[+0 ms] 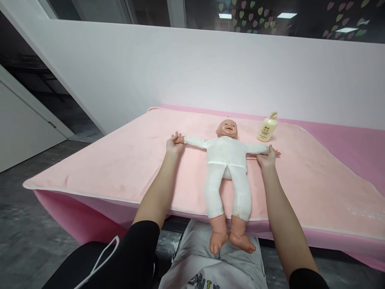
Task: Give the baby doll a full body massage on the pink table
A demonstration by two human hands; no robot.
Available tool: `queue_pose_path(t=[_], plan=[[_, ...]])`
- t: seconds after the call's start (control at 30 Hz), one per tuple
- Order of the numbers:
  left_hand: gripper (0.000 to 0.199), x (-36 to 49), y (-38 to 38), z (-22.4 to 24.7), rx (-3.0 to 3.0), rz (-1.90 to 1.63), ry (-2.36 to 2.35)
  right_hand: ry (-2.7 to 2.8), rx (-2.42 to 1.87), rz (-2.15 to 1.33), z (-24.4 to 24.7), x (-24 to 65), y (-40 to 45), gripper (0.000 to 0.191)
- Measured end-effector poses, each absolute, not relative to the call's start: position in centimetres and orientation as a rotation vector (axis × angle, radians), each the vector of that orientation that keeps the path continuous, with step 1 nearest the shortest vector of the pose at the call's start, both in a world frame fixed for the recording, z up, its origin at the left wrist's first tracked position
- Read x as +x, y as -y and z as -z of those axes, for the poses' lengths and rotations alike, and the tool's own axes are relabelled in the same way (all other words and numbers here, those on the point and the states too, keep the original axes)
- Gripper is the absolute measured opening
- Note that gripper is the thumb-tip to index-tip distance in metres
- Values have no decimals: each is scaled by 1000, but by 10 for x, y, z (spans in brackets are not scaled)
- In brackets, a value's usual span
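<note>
Doll (226, 151) lies face-up between hands on pink mat (120, 160); long axis 12-to-6, head at 12, feet at 6 overhanging near edge. Left hand (174, 143) at doll's 9 o'clock, fingers closed round its small hand; right hand (267, 159) at 3, grasping wrist, nearer torso. Doll's arms spread nearly straight. White cloth body and limbs, glossy hard head, bare feet, yellowish worn ankle edges.
</note>
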State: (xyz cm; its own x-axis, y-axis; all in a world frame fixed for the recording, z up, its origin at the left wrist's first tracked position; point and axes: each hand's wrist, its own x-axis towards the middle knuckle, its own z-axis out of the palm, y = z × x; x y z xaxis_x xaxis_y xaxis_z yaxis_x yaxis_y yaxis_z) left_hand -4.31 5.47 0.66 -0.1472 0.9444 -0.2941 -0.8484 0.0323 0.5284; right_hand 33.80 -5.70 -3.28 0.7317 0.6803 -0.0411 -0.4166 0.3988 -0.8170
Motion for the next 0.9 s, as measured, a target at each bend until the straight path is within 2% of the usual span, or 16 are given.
queue_pose_path(t=[0.1, 0.17, 0.3, 0.43, 0.6, 0.77, 0.9], plan=[[55, -53, -55, -8, 128, -1617, -694, 171, -876, -734, 33, 347, 58, 18], [58, -58, -54, -8, 139, -1621, -720, 184, -881, -754, 32, 354, 61, 25], [45, -69, -52, -7, 91, -1645, -752, 191, -820, -805, 30, 371, 73, 35], [29, -80, -50, -7, 55, -1690, -753, 72, -738, -792, 32, 385, 86, 26], [28, -80, -34, -39, 85, -1736, -606, -23, -690, -635, 32, 396, 97, 14], [21, -48, 55, -83, 603, -1762, -482, -252, -180, -595, 13, 397, 119, 3], [14, -20, 173, -60, 1352, -1556, -802, -338, 232, -721, -6, 389, 133, 7]])
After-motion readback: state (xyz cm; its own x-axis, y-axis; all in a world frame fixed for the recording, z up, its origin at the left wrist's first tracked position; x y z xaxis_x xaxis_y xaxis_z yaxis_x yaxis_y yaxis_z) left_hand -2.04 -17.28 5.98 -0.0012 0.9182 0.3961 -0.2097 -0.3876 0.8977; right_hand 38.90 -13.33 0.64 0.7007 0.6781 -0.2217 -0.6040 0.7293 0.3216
